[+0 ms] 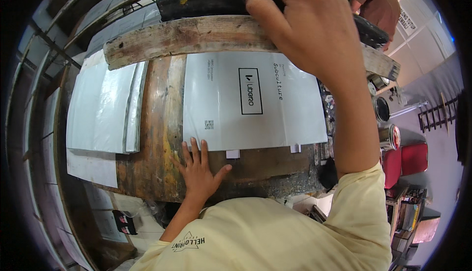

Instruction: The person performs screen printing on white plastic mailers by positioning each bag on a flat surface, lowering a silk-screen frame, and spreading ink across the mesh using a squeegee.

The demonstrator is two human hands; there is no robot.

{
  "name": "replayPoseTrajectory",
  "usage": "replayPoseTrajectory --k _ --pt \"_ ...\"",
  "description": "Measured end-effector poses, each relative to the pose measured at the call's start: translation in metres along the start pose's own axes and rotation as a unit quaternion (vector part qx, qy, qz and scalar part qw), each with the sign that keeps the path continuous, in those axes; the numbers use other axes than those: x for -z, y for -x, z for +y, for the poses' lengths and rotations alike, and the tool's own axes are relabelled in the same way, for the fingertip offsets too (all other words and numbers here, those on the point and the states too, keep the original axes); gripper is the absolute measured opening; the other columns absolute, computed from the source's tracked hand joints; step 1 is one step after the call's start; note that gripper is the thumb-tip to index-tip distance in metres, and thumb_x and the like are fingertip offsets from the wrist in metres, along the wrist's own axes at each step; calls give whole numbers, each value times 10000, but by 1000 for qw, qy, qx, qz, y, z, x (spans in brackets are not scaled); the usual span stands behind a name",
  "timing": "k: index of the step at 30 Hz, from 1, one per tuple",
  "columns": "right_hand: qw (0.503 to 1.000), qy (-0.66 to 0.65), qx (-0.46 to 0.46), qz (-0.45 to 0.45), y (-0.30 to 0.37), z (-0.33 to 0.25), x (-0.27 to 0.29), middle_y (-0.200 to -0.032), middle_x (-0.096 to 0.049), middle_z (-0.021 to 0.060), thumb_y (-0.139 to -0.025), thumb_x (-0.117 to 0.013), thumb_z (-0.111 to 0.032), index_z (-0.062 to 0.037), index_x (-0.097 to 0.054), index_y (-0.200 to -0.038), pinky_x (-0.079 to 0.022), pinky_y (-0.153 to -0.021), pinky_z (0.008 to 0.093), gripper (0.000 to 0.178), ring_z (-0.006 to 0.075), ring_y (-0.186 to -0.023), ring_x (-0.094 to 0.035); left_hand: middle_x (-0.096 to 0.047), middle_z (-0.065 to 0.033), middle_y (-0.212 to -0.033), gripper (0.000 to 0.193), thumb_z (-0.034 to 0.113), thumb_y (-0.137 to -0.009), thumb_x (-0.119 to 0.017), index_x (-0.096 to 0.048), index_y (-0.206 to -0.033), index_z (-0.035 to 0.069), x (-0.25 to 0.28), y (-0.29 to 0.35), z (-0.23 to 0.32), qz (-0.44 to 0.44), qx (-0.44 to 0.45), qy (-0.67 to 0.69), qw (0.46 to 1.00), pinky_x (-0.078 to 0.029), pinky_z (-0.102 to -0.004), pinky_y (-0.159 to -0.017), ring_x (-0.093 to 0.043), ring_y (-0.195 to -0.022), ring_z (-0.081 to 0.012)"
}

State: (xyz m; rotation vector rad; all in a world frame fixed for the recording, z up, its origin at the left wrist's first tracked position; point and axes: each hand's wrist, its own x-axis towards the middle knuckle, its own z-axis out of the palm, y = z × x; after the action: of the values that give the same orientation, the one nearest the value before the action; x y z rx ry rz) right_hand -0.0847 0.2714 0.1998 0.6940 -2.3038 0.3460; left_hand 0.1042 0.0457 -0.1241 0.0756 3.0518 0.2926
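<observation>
A white plastic sheet [226,99] with black printing lies on the stained wooden table [160,108] in front of me. My left hand [197,172] rests flat at its near left corner, fingers spread, fingertips at the sheet's edge. Up at the far side, my right hand [305,22] is closed over a black, ink-stained bar [206,1], its thumb along the bar's near side. Just nearer than that bar, a worn wooden beam [191,37] spans above the sheet's far edge. My right hand and forearm hide part of both bars.
A stack of white sheets [101,106] sits on the table's left. Small white tabs [233,154] show at the sheet's near edge. Cans [389,137] and a red chair [414,159] stand at the right. Metal racks [29,104] line the left; another person [378,3] is at the far right.
</observation>
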Motion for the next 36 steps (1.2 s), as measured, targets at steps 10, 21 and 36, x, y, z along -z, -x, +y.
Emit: replayPoseTrajectory --k 10,21,36 --pt "999 -6 -49 -1 -23 -12 11 -553 -618 182 -962 -568 -355 42 -662 -686 -562 -635 468 494 339 -536 -653 -713 -211 -1334 547 258 -923 -843 -675 -1364 -17 69 -78 16 248 -106 221 937 -543 -515 -1017 -705 -1191 -351" --pt "1000 -13 -24 7 -21 -6 5 -744 -667 213 -962 -598 -344 22 -688 -851 -513 -722 468 392 378 -691 -653 -713 -30 -854 390 -6 -955 -725 -715 -1344 -12 112 -90 -54 312 76 464 826 -466 -231 -597 -601 -692 -67" --pt "998 54 -30 5 -4 -14 2 -898 -649 191 -921 -631 -298 18 -640 -933 -436 -855 470 316 397 -857 -585 -704 -295 -1324 690 -10 -820 -661 -601 -1506 27 219 -181 -474 202 125 79 968 -595 -379 -843 -744 -888 -265"
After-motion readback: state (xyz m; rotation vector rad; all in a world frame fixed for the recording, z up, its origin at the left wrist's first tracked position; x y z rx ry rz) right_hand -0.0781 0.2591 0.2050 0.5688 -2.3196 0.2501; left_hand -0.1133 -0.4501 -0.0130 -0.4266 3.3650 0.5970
